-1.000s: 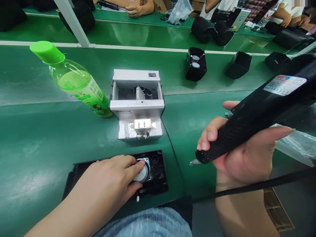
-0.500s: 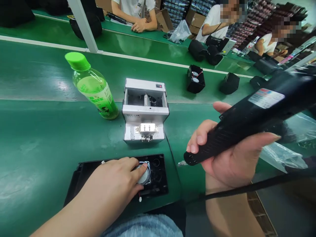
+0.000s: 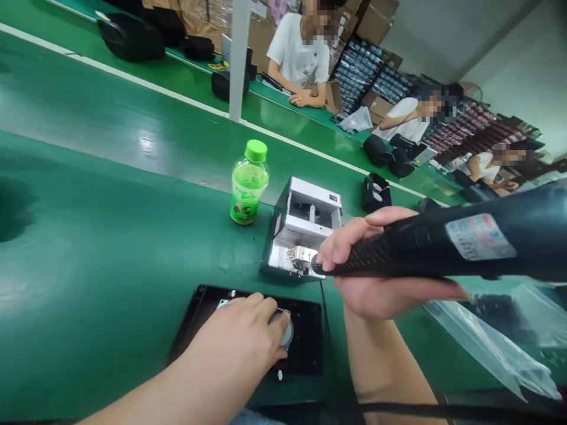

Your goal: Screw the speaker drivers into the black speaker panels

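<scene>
The left hand (image 3: pixel 233 342) lies on a black plastic panel (image 3: pixel 305 348), and its fingers cover a round metal part (image 3: pixel 286 330) that sits in the panel, near the panel's right side. Only the edge of this round part can be seen, so I think the fingers press it from above, but the view is not good. A small white piece (image 3: pixel 280 375) is just beside the fingertips, at the near edge of the panel.

The right hand (image 3: pixel 376 283) is closed around a black electric screwdriver (image 3: pixel 447 245), which lies almost level and points to the left. Its nose is just over the near end of a silver screw feeder (image 3: pixel 305 227), and the right fingers partly hide this corner of the feeder. The two hands are apart, with the right one farther and higher.

A green-capped drink bottle (image 3: pixel 249 189) stands to the left of the feeder. Both the feeder and the panel stand on a green conveyor belt (image 3: pixel 110 248), with much open belt on the left side. On the right, a clear plastic bag (image 3: pixel 487 348) lies near the right forearm (image 3: pixel 385 354), and a black cable (image 3: pixel 398 407) crosses the near edge of the view. Farther away are a black box with two round parts (image 3: pixel 376 193), a white post (image 3: pixel 239 59), and co-workers (image 3: pixel 301 59) at another belt.
</scene>
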A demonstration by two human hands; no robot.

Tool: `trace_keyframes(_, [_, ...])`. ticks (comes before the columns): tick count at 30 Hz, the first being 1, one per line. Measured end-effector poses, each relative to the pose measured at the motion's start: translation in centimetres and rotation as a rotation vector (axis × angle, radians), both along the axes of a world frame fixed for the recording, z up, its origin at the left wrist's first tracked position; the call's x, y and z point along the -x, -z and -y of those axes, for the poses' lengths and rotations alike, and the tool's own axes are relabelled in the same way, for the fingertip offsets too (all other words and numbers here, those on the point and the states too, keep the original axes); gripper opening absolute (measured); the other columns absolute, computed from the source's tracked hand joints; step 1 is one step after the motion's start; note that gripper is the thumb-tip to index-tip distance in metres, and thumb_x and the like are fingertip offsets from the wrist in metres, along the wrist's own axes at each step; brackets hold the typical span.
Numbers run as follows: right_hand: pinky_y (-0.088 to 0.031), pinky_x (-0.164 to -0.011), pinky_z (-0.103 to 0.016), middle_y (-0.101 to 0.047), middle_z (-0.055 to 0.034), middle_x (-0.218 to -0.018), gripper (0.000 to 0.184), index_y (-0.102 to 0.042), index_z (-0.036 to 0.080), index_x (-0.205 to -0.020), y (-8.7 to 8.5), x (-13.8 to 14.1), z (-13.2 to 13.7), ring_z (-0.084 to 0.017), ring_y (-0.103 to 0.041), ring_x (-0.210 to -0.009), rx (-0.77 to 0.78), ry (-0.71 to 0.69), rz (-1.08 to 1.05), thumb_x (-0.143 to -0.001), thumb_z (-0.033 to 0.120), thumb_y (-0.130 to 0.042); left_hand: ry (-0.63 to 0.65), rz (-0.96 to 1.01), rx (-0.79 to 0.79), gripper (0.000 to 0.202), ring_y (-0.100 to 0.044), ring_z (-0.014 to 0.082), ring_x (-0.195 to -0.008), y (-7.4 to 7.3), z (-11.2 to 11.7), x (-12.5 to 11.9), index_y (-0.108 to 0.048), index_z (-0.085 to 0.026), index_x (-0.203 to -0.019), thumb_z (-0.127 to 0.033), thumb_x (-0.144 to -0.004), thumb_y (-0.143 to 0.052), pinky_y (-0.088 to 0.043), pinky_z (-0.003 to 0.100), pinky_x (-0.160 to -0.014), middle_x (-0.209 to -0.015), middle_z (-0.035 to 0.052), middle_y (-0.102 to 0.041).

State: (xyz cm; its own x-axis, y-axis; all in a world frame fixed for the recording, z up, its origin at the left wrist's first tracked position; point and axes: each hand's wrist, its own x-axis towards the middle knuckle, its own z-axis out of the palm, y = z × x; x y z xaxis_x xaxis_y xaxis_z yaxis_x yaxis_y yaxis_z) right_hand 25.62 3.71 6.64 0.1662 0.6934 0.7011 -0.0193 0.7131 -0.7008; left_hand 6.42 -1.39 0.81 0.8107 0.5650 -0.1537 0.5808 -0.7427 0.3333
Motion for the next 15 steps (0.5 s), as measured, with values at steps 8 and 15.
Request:
trace_keyframes(8, [-0.048, -0.036, -0.031, -0.060, 0.0066, -0.057, 0.072, -0.065, 0.028, -0.114, 0.1, 1.4, 0.4, -0.017, -0.051, -0.037, 0.129, 0.144, -0.059, -0.092, 0.094, -0.048, -0.038, 0.088, 0.025, 0.028, -0.075, 0.0335, -0.109, 0.8, 0.5, 0.7, -0.078, -0.020, -0.129, -0.029, -0.103, -0.076, -0.064, 0.051, -0.089, -0.120, 0.0109, -0.079])
trace_keyframes(15, [-0.044, -0.035, -0.028, -0.059, 0.0079, -0.056, 0.070, -0.067, 0.028, -0.121, 0.8, 0.5, 1.0, -0.015, -0.051, -0.034, 0.247, 0.090, -0.138, -0.093, 0.091, -0.051, -0.060, 0.078, 0.039, 0.029, -0.075, 0.0353, -0.109, 0.9, 0.3, 0.6, -0.078, -0.021, -0.128, -0.029, -0.101, -0.079, -0.063, 0.057, -0.094, -0.115, 0.0091, -0.079])
